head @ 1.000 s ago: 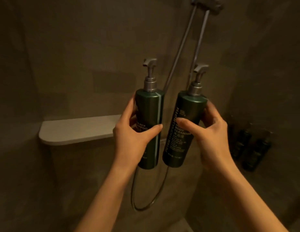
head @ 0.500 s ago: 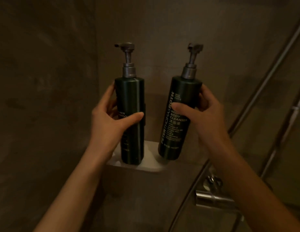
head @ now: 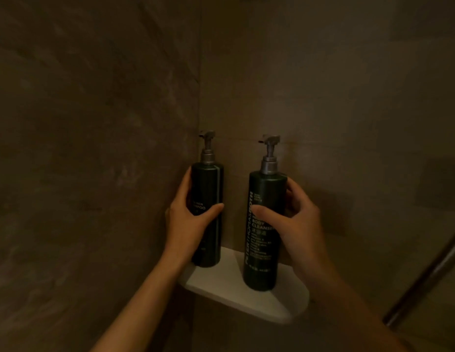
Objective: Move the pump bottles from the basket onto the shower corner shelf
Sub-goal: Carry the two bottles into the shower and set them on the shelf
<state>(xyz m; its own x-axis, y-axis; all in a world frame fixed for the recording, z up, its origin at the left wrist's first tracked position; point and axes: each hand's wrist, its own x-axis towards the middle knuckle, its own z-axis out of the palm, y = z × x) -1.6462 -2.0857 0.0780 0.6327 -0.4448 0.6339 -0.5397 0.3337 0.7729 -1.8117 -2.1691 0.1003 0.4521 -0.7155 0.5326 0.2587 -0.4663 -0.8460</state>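
Two dark green pump bottles with grey pumps stand upright on the white corner shelf [head: 229, 288]. The shampoo bottle [head: 210, 184] is at the left, close to the wall corner, and my left hand [head: 189, 222] is wrapped around its middle. The body cleanser bottle [head: 263, 260] stands to the right and nearer to me, its base on the shelf, with my right hand [head: 297, 222] gripping its right side. The basket is out of view.
Brown tiled walls meet in the corner [head: 199, 72] right behind the shampoo bottle. A metal shower rail [head: 424, 280] runs diagonally at the lower right. The front right part of the shelf [head: 285, 308] is bare.
Both hands carried the bottles from mid-air down and into the corner; the bottles now rest with their bases on the shelf. The view swung left toward the corner.
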